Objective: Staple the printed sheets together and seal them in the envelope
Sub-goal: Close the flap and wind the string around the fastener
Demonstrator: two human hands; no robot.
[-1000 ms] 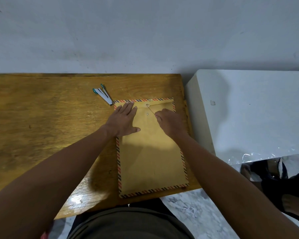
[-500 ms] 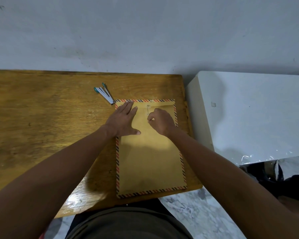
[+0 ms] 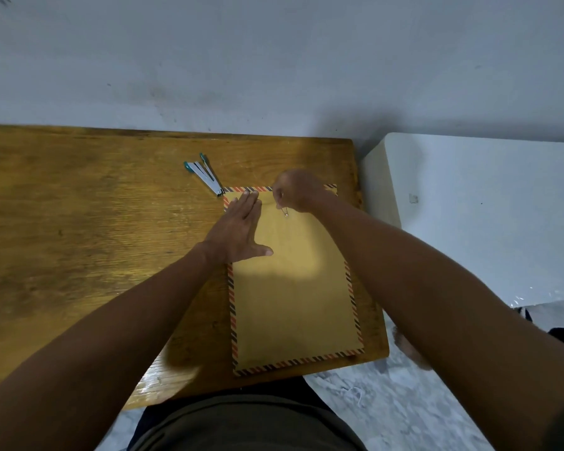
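Note:
A brown envelope (image 3: 293, 297) with a striped red-and-black border lies lengthwise on the right end of the wooden table (image 3: 79, 239). My left hand (image 3: 238, 229) presses flat on its upper left part, fingers straight. My right hand (image 3: 295, 190) hovers over the envelope's top edge, fingers curled, pinching the thin closure string (image 3: 284, 210) that runs down to a small metal button (image 3: 286, 215). A silver stapler with teal ends (image 3: 204, 174) lies open on the table just beyond the envelope's top left corner. The printed sheets are not visible.
A grey wall stands behind the table. A white block (image 3: 485, 216) sits close to the table's right edge. Marbled floor and a bare foot (image 3: 411, 349) show below at the right. The table's left half holds nothing but wood grain.
My right hand has moved up from the middle of the flap area to the envelope's top edge, drawing the string with it. My left hand has stayed flat in place.

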